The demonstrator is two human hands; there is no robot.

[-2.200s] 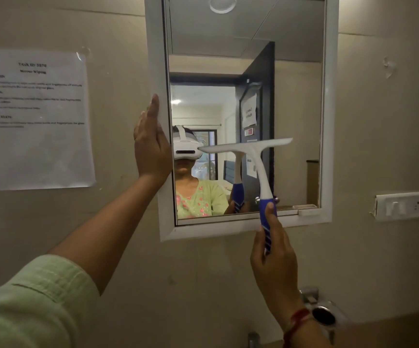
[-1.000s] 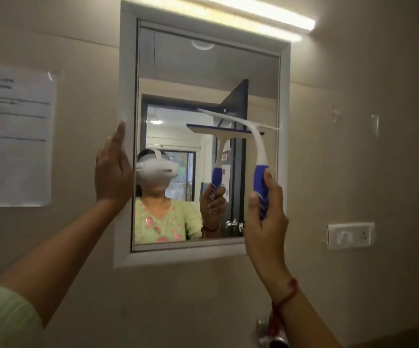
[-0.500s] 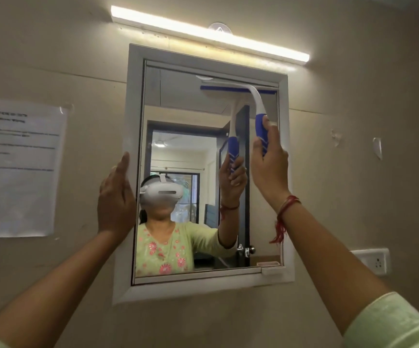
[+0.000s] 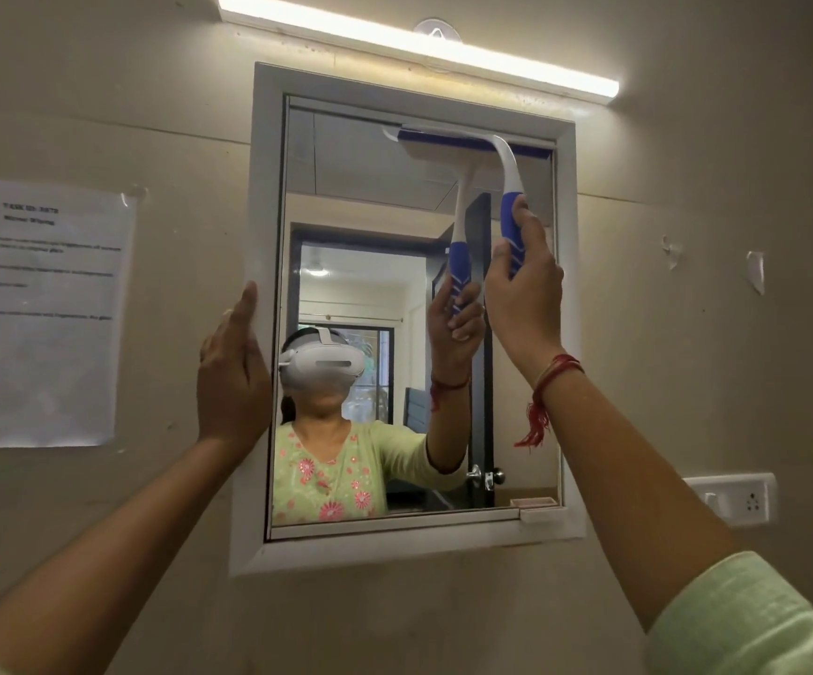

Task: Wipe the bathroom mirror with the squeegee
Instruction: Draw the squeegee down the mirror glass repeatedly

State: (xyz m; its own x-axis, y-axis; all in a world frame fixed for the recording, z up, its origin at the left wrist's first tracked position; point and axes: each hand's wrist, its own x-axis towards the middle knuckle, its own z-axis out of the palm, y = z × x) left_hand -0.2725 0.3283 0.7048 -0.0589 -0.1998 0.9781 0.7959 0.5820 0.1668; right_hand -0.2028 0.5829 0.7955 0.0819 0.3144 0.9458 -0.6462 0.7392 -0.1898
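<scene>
My right hand (image 4: pixel 523 289) is shut tight round the blue handle of the squeegee (image 4: pixel 509 187), fingers wrapped, thumb up the back. I hold it low on the handle, so the blade is a long way up from my grip. Above my fist the white neck bends up and over to the blade, which lies flat along the very top of the mirror (image 4: pixel 370 197), on the right side, just under the top of the white frame (image 4: pixel 263 187).

What could go wrong: I'm reaching up high, w/ my arm stretched. If I pull down and my wrist tips, one end of the blade could lift off the glass and leave a streak. The blade's right end is v. near the frame, so it may bump the side and skip. If I push too soft, it may just slide and miss bits. If my hand is wet, the handle could slip down thru my fingers.

Way off to the left of my grip, my left hand (image 4: pixel 234 377) is open and flat on the frame's left edge, holding nothing. It looks like it keeps the mirror steady. If the mirror is a door, a hard push might swing it, so that hand should stay.

Left part of the glass prob. needs its own pass.
</scene>
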